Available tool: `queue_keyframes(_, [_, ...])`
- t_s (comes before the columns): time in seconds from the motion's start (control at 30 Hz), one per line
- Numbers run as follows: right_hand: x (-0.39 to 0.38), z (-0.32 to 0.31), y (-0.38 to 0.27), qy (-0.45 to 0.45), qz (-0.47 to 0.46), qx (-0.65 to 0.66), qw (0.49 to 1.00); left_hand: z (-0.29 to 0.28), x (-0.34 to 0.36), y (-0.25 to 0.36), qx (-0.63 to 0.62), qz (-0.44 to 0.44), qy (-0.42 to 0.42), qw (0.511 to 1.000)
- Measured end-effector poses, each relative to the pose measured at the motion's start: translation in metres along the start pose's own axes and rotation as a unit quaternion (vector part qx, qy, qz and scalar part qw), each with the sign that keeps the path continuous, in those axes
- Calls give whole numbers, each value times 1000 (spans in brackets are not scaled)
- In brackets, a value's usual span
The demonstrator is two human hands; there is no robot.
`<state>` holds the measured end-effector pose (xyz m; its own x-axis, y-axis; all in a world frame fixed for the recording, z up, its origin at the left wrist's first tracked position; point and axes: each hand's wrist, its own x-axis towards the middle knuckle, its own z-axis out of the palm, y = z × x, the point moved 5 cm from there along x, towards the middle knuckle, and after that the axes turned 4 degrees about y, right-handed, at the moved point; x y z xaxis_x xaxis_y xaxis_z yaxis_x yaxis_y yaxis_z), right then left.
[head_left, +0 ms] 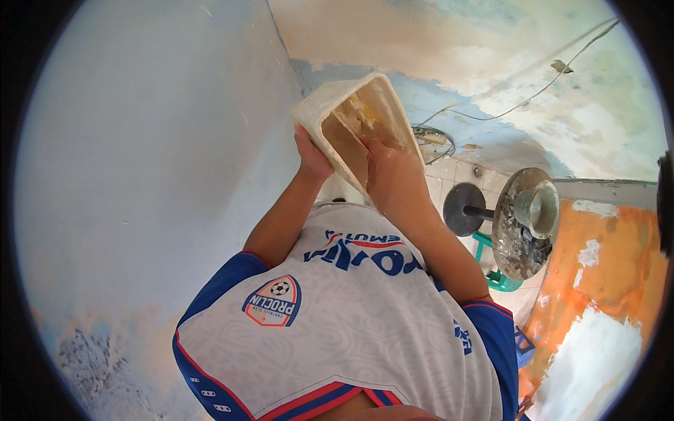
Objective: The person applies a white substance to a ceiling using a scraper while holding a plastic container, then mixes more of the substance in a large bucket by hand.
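My left hand (314,156) grips a cream rectangular tub (307,109) by its outer left side, with the thumb up near the rim. The tub is tilted so its mouth faces me, and its inner walls carry dried residue and a yellow smear. Inside the mouth, my right hand (394,175) reaches in with its fingers closed. A thin brownish edge shows at those fingertips, but most of what they hold is hidden by the hand and the tub's wall.
On the right stands a dirty round-topped table (507,228) on a dark round base (463,209), with a grey bowl (542,210) on top. A green plastic stool (504,282) is beneath it. A smooth grey wall (140,140) rises close on my left. Cable (491,118) hangs along the patchy far wall.
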<state>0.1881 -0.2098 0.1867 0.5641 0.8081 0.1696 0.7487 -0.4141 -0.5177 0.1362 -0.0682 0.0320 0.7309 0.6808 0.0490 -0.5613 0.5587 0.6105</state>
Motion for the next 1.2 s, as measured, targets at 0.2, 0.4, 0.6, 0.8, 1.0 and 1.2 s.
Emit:
queue_keyframes(0.2, [3,-5,-2,16,44,22,999,-4,-4,5,-2,-21,1,1000])
queue_keyframes(0.4, [-1,-6,-17,13,8,38,999,-4,5,19,-5,9,-37,999])
queue_keyframes(0.6, [11,4,-18,62,2,44,997,0,7,21,-10,-5,-17,1000])
queue_keyframes(0.8, [17,-12,-25,68,0,20,997,7,13,27,-39,-14,-47,998])
queue_keyframes(1.0, [17,3,-27,-21,-5,16,1000,6,13,29,-42,3,-42,998])
queue_keyframes(1.2, [19,-1,-26,53,15,-13,998,3,12,28,-28,-12,-44,999])
